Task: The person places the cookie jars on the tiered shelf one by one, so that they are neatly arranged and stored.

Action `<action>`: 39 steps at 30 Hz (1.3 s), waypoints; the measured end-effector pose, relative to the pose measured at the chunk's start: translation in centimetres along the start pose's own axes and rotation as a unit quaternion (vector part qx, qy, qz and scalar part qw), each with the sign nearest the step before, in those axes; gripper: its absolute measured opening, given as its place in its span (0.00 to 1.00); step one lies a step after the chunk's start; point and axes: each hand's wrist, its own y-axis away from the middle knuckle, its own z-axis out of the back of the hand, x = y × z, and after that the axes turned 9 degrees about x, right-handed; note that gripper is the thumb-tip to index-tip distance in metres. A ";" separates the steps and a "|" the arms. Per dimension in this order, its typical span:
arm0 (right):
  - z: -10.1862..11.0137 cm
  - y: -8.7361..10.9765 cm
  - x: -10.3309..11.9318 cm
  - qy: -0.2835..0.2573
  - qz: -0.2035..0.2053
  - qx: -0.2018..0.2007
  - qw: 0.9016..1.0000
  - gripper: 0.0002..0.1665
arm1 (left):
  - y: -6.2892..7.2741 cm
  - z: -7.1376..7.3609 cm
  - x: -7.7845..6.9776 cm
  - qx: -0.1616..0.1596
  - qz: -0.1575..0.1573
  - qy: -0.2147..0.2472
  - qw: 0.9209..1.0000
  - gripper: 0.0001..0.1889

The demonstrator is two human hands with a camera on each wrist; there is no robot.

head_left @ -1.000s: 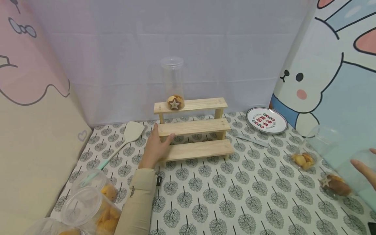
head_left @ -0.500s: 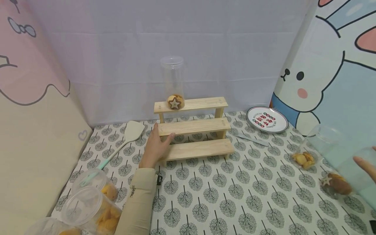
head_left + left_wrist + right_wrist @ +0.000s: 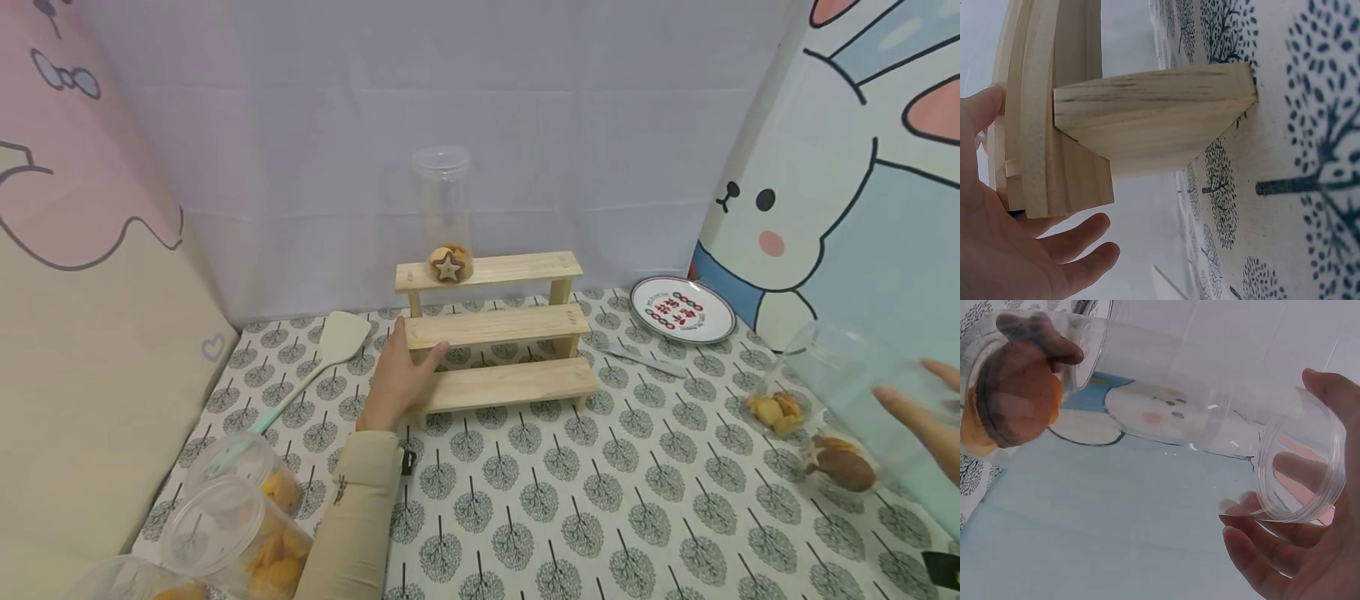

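At the left end of a three-step wooden display rack [image 3: 498, 327], my left hand [image 3: 392, 382] grips the middle step. In the left wrist view the thumb and index finger hold the rack's side [image 3: 1041, 125], and other fingers spread below it. At the right edge of the head view, my right hand [image 3: 926, 427] holds a clear plastic jar [image 3: 1166, 394] near its lidded end. Inside the jar's far end lie a round brown biscuit [image 3: 1019, 394] and a star-shaped one [image 3: 1040, 336]. Another clear jar with biscuits [image 3: 448, 263] stands on the top step's left side.
A jar of yellowish biscuits [image 3: 777, 412] stands right, beside the wall cloth. Behind it lies a white plate [image 3: 682, 309], with a fork [image 3: 641, 359] nearby. Left are a spatula [image 3: 341, 337] and several biscuit jars [image 3: 213, 525]. Tree-patterned cloth [image 3: 600, 517] covers the table.
My right hand has come a little further left into view, and the jar's biscuits have shifted left and slightly up with it. The left hand and the rack stay put.
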 end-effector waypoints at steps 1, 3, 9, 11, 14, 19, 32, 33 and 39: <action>0.0 0.0 0.3 -0.001 0.006 -0.005 1.000 0.50 | 0.0 0.0 0.0 0.001 -0.001 0.000 1.000 0.59; 0.1 0.1 1.1 0.000 0.030 -0.021 0.999 0.49 | 0.1 0.1 0.0 0.001 0.000 0.000 1.000 0.59; 0.5 0.2 4.7 -0.035 0.132 -0.112 0.984 0.40 | 0.2 0.1 0.1 -0.002 -0.001 0.001 1.000 0.59; 0.5 0.0 5.9 -0.042 0.145 -0.111 0.982 0.39 | 0.2 0.1 0.1 -0.003 -0.004 0.004 1.000 0.59; 0.6 -0.3 7.7 -0.030 0.149 -0.090 0.984 0.40 | 0.1 0.1 0.3 -0.003 -0.006 0.008 1.000 0.59; 1.2 -1.1 10.5 -0.017 0.133 -0.020 0.991 0.43 | 0.1 -0.1 0.4 0.000 0.001 0.007 1.000 0.59; 1.3 -6.1 18.3 -0.061 0.212 0.049 0.974 0.42 | 0.1 0.0 0.1 0.004 0.001 0.015 1.000 0.59; 1.3 -6.5 18.9 -0.063 0.218 0.054 0.972 0.41 | 0.2 0.0 0.1 0.005 0.000 0.015 1.000 0.59; 1.1 -9.0 22.2 -0.075 0.243 0.072 0.964 0.42 | 0.3 0.0 -0.1 0.006 -0.002 0.011 1.000 0.58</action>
